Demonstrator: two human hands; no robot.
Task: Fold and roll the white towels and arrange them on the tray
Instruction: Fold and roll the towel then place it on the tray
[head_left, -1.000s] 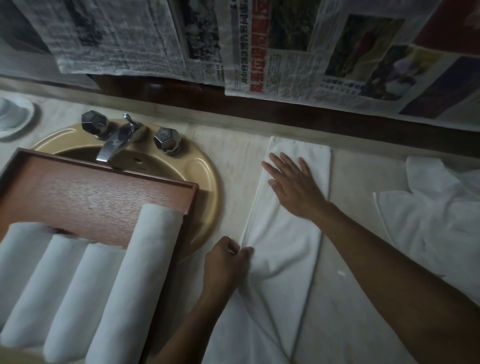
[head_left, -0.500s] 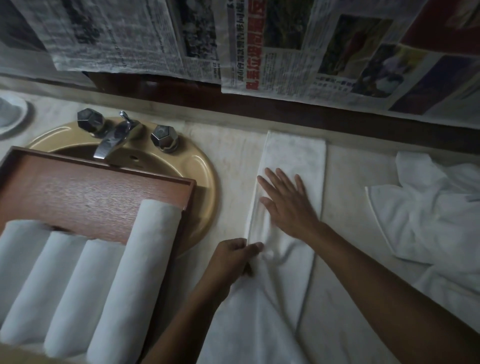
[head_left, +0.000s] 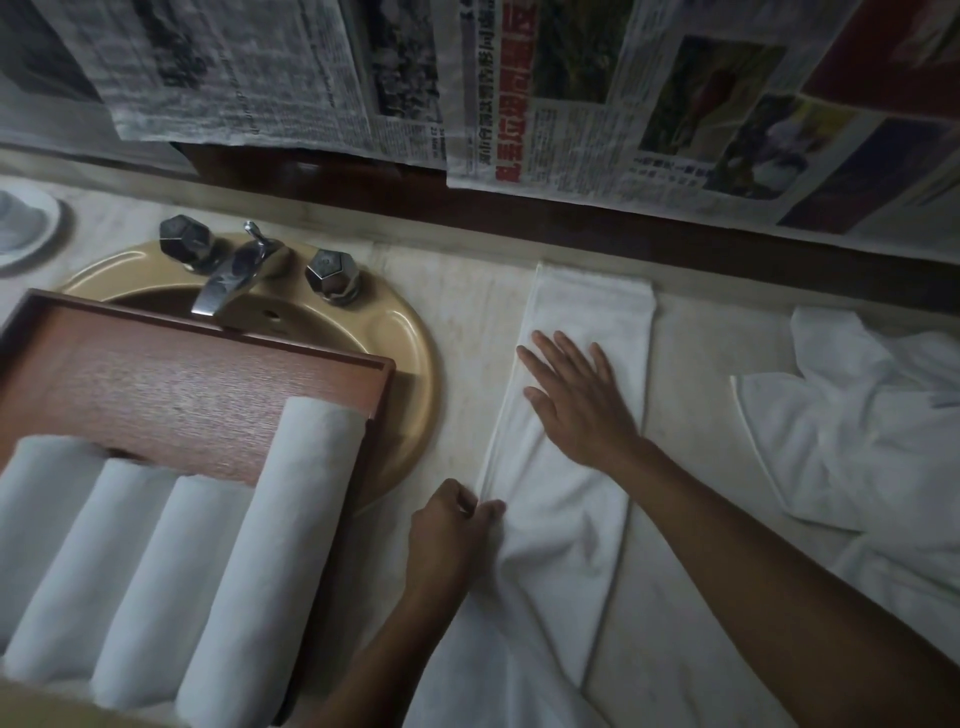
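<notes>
While the right hand (head_left: 576, 400) lies flat on the towel (head_left: 587, 312), with its fingers straight and a little spread, the left hand (head_left: 447, 530) pinches the left edge of the same towel between the thumb and curled fingers. The towel is folded into a long narrow strip. It lies on the counter (head_left: 467, 322) to the right of the sink (head_left: 410, 364). It runs from the far edge of the counter toward the near side, where it becomes wider and leaves the view. The right hand presses on the far half of the strip. The left hand holds the edge nearer, just beside the sink rim.

On the left, the tray (head_left: 156, 384) sits over the sink and covers the near part of the basin. Four rolls (head_left: 150, 582) lie side by side in the near part of the tray, touching each other. The right one reaches farther than the other three and lies along the right wall of the tray. Behind the tray stands the tap (head_left: 223, 283), with a knob on each side.

On the right of the counter, apart from the strip, a pile (head_left: 857, 441) of loose white towels lies crumpled. Newspaper (head_left: 597, 104) hangs on the far wall. A white dish (head_left: 31, 234) is at the far left.
</notes>
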